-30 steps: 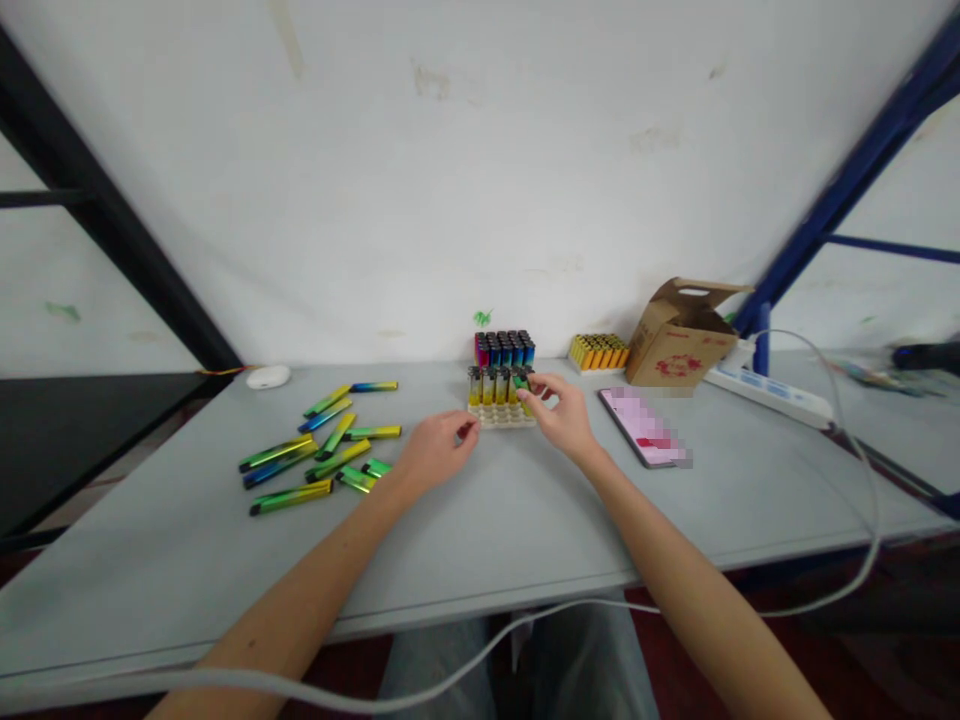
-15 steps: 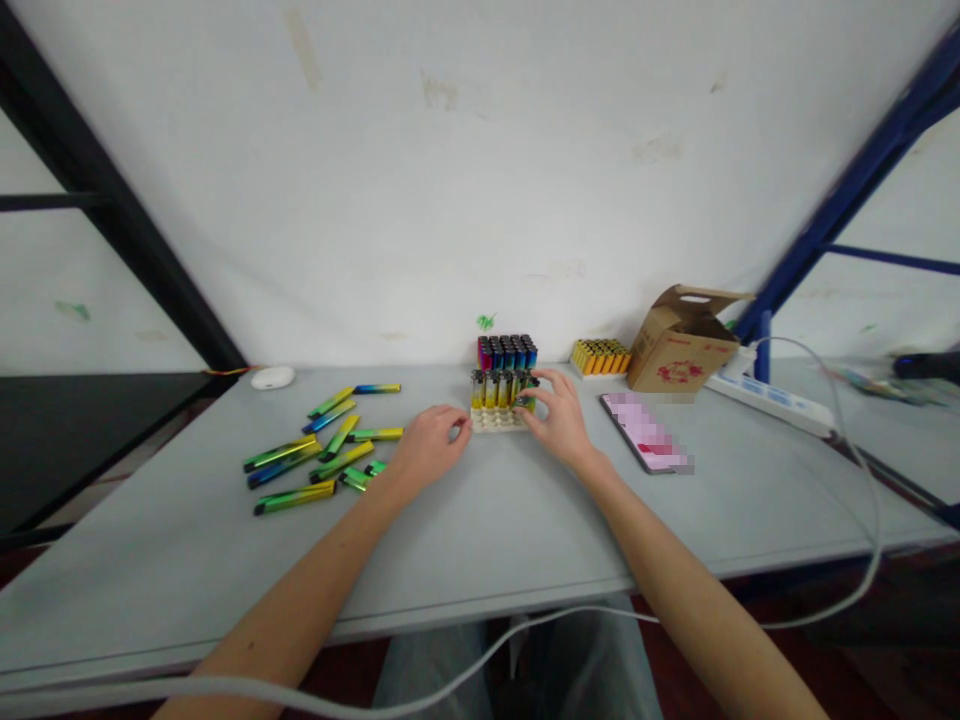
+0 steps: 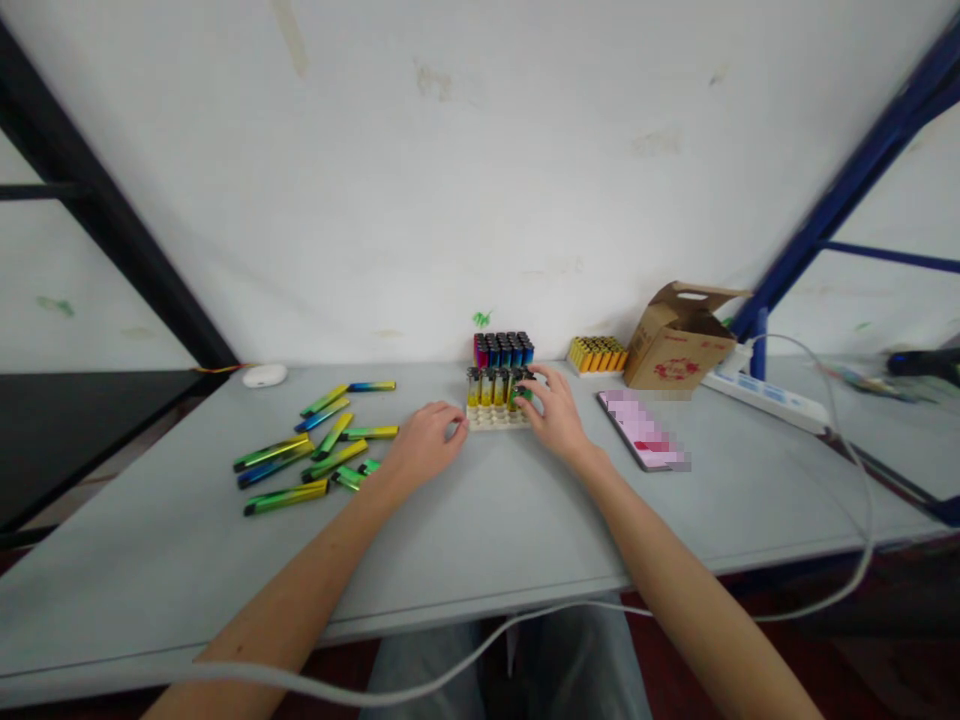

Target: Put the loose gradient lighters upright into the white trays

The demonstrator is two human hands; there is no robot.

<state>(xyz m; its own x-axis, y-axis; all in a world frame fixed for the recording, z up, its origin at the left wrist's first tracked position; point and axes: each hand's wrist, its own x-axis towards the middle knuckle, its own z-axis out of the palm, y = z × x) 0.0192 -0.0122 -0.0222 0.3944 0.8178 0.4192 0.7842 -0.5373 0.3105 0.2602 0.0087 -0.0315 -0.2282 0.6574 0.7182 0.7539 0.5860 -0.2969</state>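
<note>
Pinches a green lighter [image 3: 519,396] in the right hand [image 3: 557,415], lower than 1 second ago at the right side of the tray [image 3: 489,423], apparently near seating, with a loosely curled left hand [image 3: 427,437], contents unclear, just left of it.

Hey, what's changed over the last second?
The right hand has lowered a green lighter at the right side of the tray; release is unclear. The left hand has drawn slightly left. The loose lighters, phone and box stayed put.
</note>
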